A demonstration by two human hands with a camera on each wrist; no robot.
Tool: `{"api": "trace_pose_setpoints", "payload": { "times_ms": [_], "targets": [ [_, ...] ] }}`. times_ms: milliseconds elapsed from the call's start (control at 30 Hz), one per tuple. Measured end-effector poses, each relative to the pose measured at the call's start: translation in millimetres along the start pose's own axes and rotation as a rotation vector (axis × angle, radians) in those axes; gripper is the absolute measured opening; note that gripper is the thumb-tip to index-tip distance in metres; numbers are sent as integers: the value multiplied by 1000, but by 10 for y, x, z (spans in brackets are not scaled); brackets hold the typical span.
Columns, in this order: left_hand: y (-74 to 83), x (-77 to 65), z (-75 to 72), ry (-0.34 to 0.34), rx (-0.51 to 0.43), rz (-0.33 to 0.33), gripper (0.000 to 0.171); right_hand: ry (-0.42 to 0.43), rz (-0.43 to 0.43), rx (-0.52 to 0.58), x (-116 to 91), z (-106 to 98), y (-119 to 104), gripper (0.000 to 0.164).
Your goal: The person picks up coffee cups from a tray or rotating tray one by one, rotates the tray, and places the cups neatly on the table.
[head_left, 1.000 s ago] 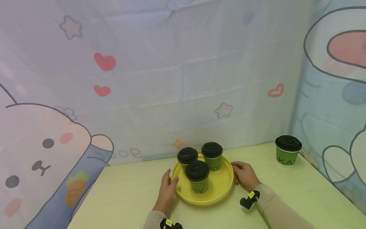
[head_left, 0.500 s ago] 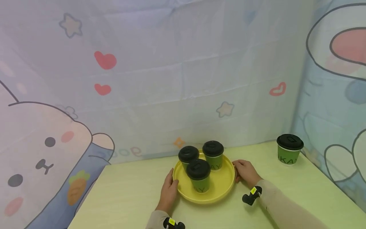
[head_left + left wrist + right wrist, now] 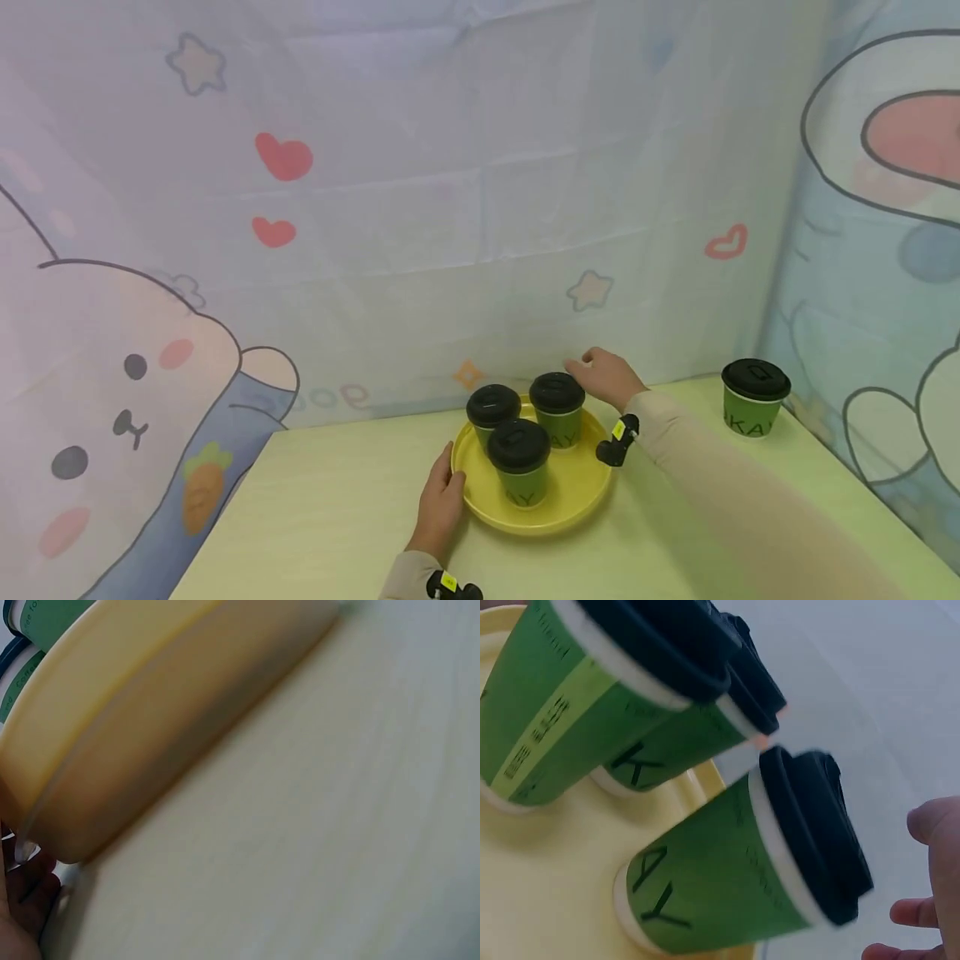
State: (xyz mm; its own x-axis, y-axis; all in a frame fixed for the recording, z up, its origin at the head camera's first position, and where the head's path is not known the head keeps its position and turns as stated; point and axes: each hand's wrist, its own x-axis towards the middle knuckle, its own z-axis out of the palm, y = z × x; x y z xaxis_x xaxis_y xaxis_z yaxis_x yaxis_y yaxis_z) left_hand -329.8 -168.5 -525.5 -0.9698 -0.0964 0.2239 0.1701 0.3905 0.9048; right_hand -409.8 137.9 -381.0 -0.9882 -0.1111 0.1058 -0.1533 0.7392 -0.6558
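A pale green table [image 3: 315,517] carries a round yellow tray [image 3: 577,500] near its back edge, with three green paper cups on it; a fourth lidded cup [image 3: 755,397] stands well apart at the right. The rear cup [image 3: 557,408], nearest the right hand [image 3: 606,377], probably handles light and a bit crushable, its black lid only pressed on, so the ribbed wall under the rim looks the safer hold. That hand hovers just behind the lid with fingers loosely spread, gripping nothing. The left hand [image 3: 442,500] rests relaxed against the tray's left rim. The right wrist view alone shows the lettering on the cups and the gap to the fingertips [image 3: 907,911]; the left wrist view shows only tray wall and tabletop.
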Motion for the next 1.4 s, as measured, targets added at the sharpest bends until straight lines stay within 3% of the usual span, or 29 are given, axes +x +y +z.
{"api": "trace_pose_setpoints", "payload": {
  "times_ms": [200,467,633,833,1067,1400],
  "targets": [
    [-16,15,-6,21,-7,13,55,-85,-21,-122,144,162,-299,84],
    [10,-8,-6,18,-12,17,55,-176,-34,-190,142,318,-409,81],
    [34,-6,-26,15,-3,11,56,-206,-12,-209,202,344,-357,92],
    [47,-13,-34,11,-4,8,56,-254,28,-281,203,256,-368,95],
    [23,-34,-38,18,-7,2,55,-352,11,-335,118,121,-505,90],
    [-9,-2,-28,11,-25,8,56,-333,-61,-394,96,-3,-537,66]
  ]
}}
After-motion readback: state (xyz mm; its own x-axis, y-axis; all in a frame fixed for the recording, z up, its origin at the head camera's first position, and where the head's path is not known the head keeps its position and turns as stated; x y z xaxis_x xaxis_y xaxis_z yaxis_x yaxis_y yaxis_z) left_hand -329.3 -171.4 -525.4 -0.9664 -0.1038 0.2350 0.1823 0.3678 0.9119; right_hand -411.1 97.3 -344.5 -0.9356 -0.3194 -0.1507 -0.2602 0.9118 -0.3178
